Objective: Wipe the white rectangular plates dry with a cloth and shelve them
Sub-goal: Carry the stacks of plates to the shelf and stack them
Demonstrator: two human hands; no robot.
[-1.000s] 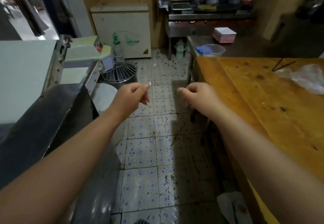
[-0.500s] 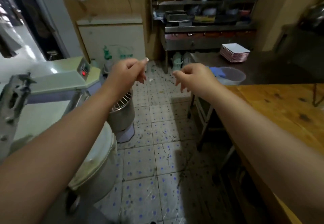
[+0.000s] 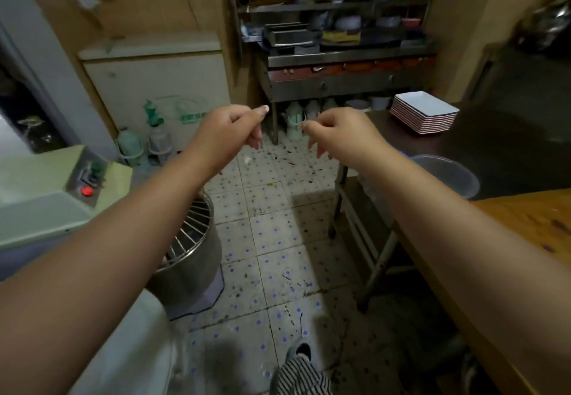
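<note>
Plates (image 3: pixel 425 112) sit nearer now; my left hand (image 3: pixel 228 130) and right hand (image 3: pixel 343 135) stay loosely curled, holding nothing.

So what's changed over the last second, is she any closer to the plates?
The person has walked forward: the stack of white plates and clear tub look nearer. Nothing was picked up. Left hand and right hand stay raised, fingers loosely curled, empty.
</note>
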